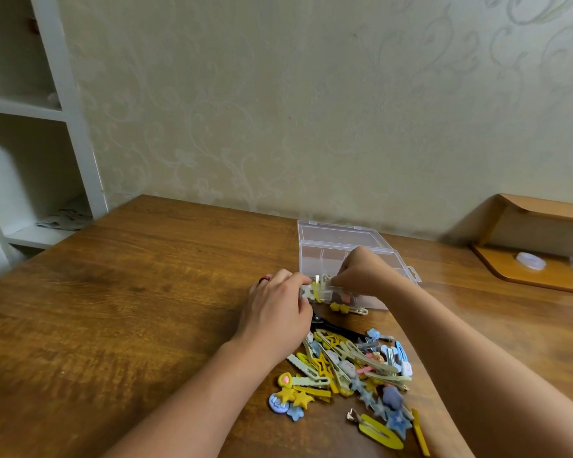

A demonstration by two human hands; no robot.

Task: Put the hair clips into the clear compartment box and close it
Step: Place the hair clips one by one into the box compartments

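Note:
The clear compartment box [325, 256] stands open on the wooden table [129, 292], its lid tilted back toward the wall. My left hand [275, 312] rests at the box's front left corner, fingers curled round a pale clip [306, 292]. My right hand [364, 271] reaches over the front compartments and pinches a yellow clip [317, 289] above them. A clip with yellow stars [346, 308] lies just in front of the box. A heap of several yellow, blue and cream hair clips [351, 368] covers the table nearer me, between my forearms.
A white shelf unit [47, 127] stands at the left beyond the table's edge. A wooden tray or chair seat [536, 272] with a clear tape roll [530, 260] sits at the right. A black clip [331, 325] lies under my left hand's edge.

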